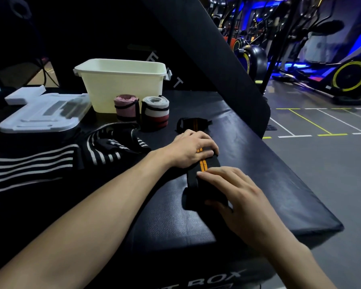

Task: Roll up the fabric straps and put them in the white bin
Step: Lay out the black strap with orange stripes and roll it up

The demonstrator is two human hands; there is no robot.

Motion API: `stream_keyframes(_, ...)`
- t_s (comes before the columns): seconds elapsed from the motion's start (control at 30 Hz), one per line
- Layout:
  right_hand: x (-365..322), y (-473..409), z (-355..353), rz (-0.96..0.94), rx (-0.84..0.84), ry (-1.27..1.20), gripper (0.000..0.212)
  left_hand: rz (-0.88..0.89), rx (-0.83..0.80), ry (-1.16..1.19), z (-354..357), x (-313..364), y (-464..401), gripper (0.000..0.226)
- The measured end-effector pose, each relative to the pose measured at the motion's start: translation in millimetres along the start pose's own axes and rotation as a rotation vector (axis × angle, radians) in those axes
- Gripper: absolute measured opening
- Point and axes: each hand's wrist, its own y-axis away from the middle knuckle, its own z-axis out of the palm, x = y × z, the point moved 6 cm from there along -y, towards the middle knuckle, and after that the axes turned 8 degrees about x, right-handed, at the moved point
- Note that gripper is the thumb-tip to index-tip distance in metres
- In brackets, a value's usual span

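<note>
A black strap with orange stripes lies stretched out on the black padded box. My left hand lies across its middle, fingers curved over it, pressing it down. My right hand rests on the near end, fingertips at the orange stripes and thumb on the strap's near edge. The white bin stands at the back of the box. In front of it stand a rolled pink strap and a rolled white, black and red strap. Black straps with white stripes lie loose at the left.
A clear plastic lid lies left of the bin. A slanted black pad rises behind the box. The box's right edge drops to a gym floor with exercise bikes beyond.
</note>
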Motion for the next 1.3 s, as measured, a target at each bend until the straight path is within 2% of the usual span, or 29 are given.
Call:
stream_keyframes(0.2,-9.3,-9.4,-9.8,-0.003,-0.048,0.068,0.053,-0.013,0.003,0.032,-3.3,-0.4,3.7,0.022)
stream_keyframes(0.33,-15.6,-5.3,-16.8,0.036,-0.155,0.047,0.035,0.038,-0.014,0.051,-5.7,4.1,7.9,0.026)
stream_keyframes(0.43,-9.9,-1.2,-20.2,0.111,-0.268,-0.038,0.030,0.060,-0.005,0.055,-5.4,7.1,9.1,0.026)
stream_keyframes(0.57,-2.6,-7.4,-17.2,0.181,-0.235,-0.097,0.027,0.054,0.014,0.044,-6.7,8.7,7.5,0.031)
stream_keyframes(0.73,4.3,-16.3,0.2,0.190,-0.200,-0.086,0.052,0.065,0.043,0.020,-11.6,10.5,6.7,0.037)
stream_keyframes(0.93,9.3,-25.3,7.1,0.161,-0.222,-0.096,0.045,0.113,0.031,0.037,-3.9,10.5,3.7,0.059)
stream_keyframes(1.0,13.7,-27.4,8.2,0.194,-0.203,-0.162,0.043,0.113,-0.025,0.002,4.1,11.6,2.5,0.052)
stream_keyframes(1.13,19.3,-29.8,11.2,0.245,-0.175,-0.226,0.043,0.067,-0.102,-0.030,9.0,13.6,3.7,0.025)
stream_keyframes(1.3,15.1,-27.8,9.8,0.232,-0.187,-0.256,0.032,0.065,-0.102,0.007,5.7,18.0,3.6,0.017)
